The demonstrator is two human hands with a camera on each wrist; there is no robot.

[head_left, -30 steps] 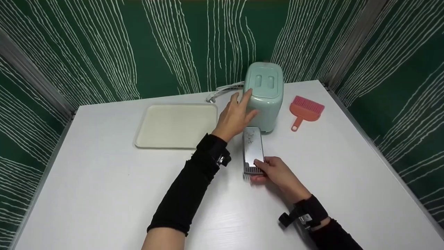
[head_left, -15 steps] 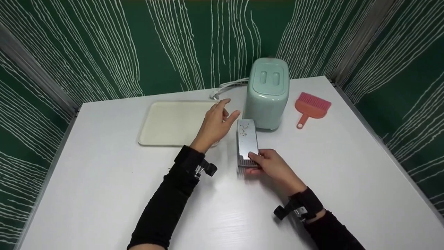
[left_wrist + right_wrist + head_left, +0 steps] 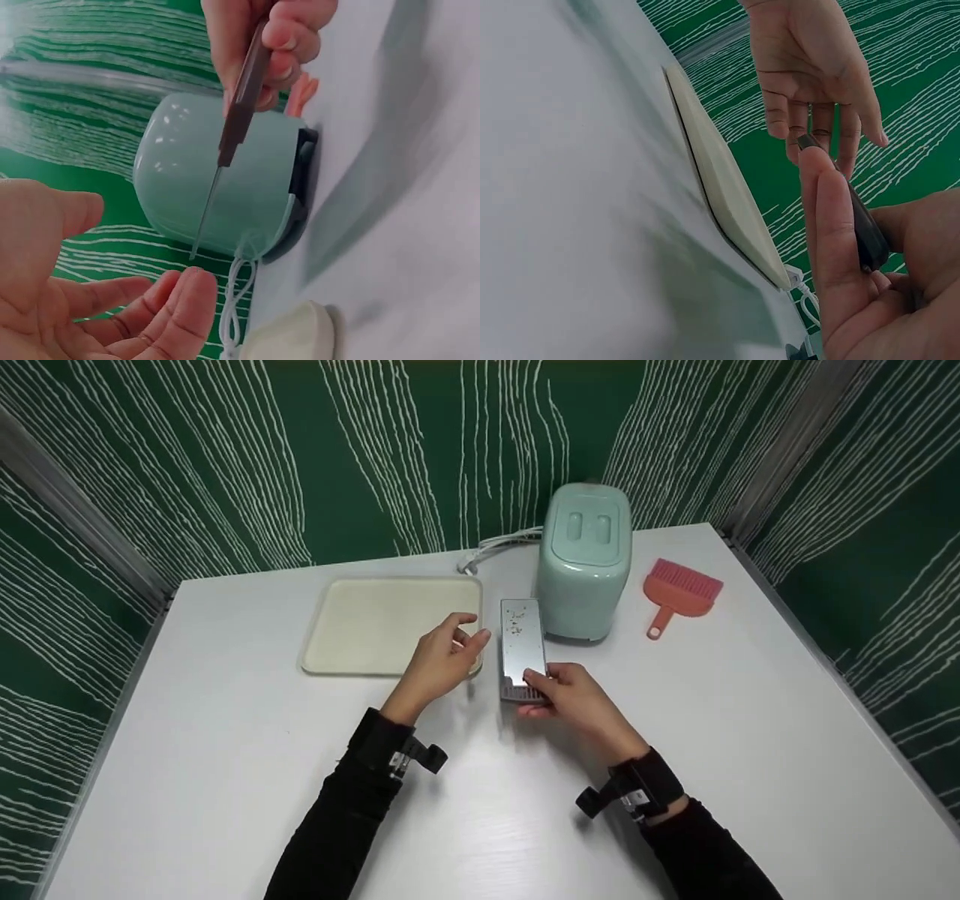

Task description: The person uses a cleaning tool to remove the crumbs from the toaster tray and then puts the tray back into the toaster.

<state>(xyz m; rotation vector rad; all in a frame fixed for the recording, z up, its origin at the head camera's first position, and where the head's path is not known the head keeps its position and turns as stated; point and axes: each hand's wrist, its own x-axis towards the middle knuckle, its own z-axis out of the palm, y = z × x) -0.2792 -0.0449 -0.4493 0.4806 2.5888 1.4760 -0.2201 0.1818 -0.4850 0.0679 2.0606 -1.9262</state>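
My right hand grips the near end of a toaster crumb tray, thumb on top and fingers below. Brown crumbs lie on its flat silver surface, toward the far end. From the left wrist view the crumb tray is seen edge-on, raised off the table. My left hand hovers to its left, fingers loosely bent and holding nothing, beside the right edge of a cream serving tray. A mint-green toaster stands upright just beyond the crumb tray.
A small orange dustpan with a pink brush lies right of the toaster. The toaster's white cord and plug rest behind, near the table's back edge. Green walls with white lines enclose the white table.
My left hand has drawn back from the toaster, toward me and left. My right hand has carried the crumb tray left and away from the toaster's base.
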